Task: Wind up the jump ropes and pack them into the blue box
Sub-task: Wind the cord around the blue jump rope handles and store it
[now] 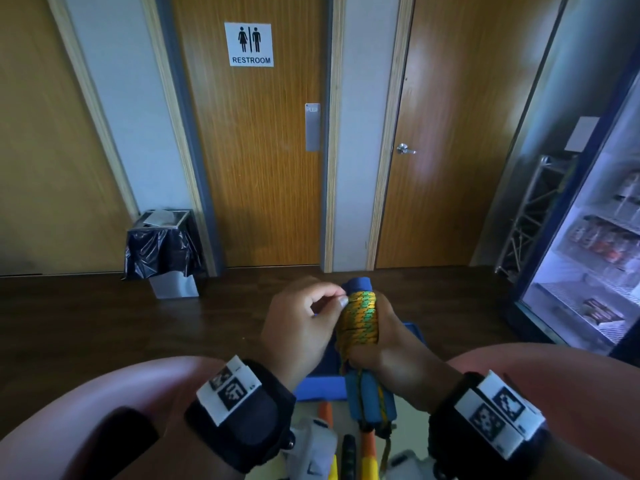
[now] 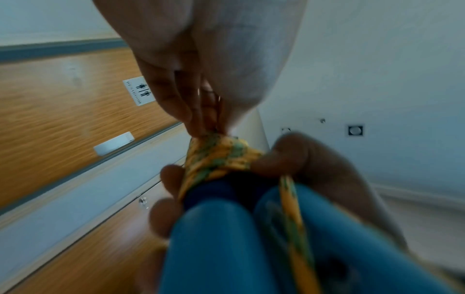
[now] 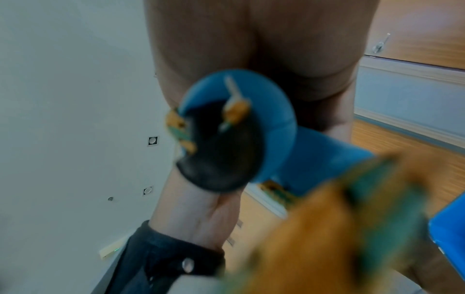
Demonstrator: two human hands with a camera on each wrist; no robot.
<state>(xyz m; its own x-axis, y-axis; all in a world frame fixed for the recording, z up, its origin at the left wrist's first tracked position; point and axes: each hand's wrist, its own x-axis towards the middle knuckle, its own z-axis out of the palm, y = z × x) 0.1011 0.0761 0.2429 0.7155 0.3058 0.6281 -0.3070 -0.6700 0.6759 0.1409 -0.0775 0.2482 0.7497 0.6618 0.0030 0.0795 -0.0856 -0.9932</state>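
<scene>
The rectangular blue plastic box point(image 1: 414, 332) sits on the dark floor at twelve o'clock, mostly hidden behind both hands, its contents unseen. The right hand point(image 1: 384, 337) clamps round the yellow-and-green braided jump rope point(image 1: 360, 315), coiled tightly over two cylindrical blue foam handles point(image 1: 369, 398). At nine o'clock of the coil, the left hand point(image 1: 298, 327) pinches a strand. A bin lined with glossy black bag point(image 1: 162, 249) stands at eleven o'clock.

An office or public building's hallway: beyond the fingers stands a wooden door point(image 1: 252, 140) with a RESTROOM sign point(image 1: 249, 44) and push plate point(image 1: 312, 127). A lined bin point(image 1: 162, 249) sits left of it, a lit drinks fridge point(image 1: 595, 237) far right.
</scene>
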